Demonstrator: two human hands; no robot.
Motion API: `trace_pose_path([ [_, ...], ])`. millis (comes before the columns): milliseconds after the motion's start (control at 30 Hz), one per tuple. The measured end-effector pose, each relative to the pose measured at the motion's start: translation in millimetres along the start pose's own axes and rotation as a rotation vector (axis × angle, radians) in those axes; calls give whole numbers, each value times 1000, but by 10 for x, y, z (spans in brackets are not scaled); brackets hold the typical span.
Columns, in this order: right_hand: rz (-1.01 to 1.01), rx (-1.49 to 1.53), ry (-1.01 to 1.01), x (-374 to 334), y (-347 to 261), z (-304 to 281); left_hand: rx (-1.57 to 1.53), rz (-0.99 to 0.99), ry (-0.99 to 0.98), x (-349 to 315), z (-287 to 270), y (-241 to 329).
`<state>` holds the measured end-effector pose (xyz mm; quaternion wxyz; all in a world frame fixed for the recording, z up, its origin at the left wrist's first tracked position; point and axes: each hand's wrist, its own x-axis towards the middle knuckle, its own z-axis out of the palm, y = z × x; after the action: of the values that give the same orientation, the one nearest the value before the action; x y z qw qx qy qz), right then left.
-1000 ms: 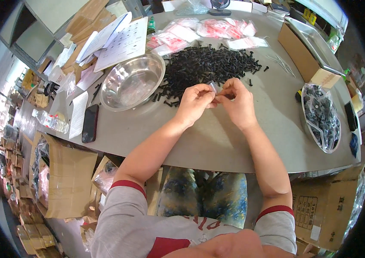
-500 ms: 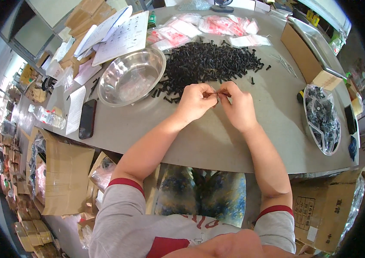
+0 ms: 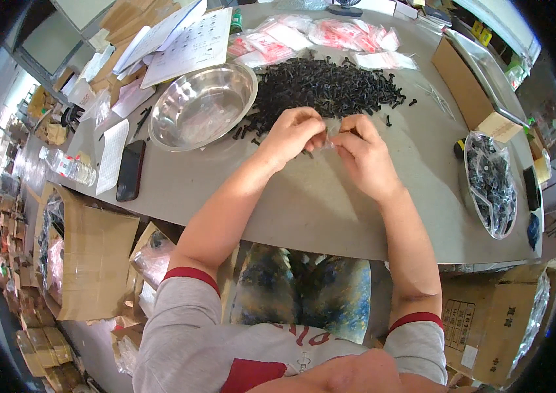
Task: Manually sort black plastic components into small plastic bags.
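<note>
On my feed, the boldest print stands on the carton point(image 3: 508, 308), well to the right of the steel bowl point(image 3: 238, 85) and nearer the wearer: dark characters plus a framed block of small print point(image 3: 459, 322), with a pale label point(image 3: 469, 356) below that I cannot read. Dark red letters point(image 3: 301, 335) cross the grey shirt point(image 3: 189, 354), on the bowl's near side. Just beyond the bowl, the white sheet point(image 3: 193, 49) carries rows of marks too tiny for me; left of the bowl, the narrow paper slip point(image 3: 112, 157) bears equally illegible fine lines.
</note>
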<state>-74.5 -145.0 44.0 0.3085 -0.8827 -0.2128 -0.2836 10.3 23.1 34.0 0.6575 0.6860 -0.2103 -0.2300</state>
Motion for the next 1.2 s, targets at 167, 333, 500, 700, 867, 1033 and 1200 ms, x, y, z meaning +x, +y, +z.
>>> trace_pose_path([
  [167,201,325,-111,-8,32,-17,-94,26,88,61,-67,-21],
  [333,-149,82,-35,45,53,-42,-163,50,269,27,-97,109],
  [500,-105,-39,-20,79,81,-93,158,142,402,79,-205,35],
  [700,-134,-48,-99,107,10,82,932,694,54,8,-39,73],
  [867,372,182,22,301,3,137,541,441,280,25,-131,56],
  [1033,491,-393,-341,406,111,422,542,332,372,94,-244,-43],
  [1200,504,-695,-430,436,107,538,481,329,356,139,-241,-134],
])
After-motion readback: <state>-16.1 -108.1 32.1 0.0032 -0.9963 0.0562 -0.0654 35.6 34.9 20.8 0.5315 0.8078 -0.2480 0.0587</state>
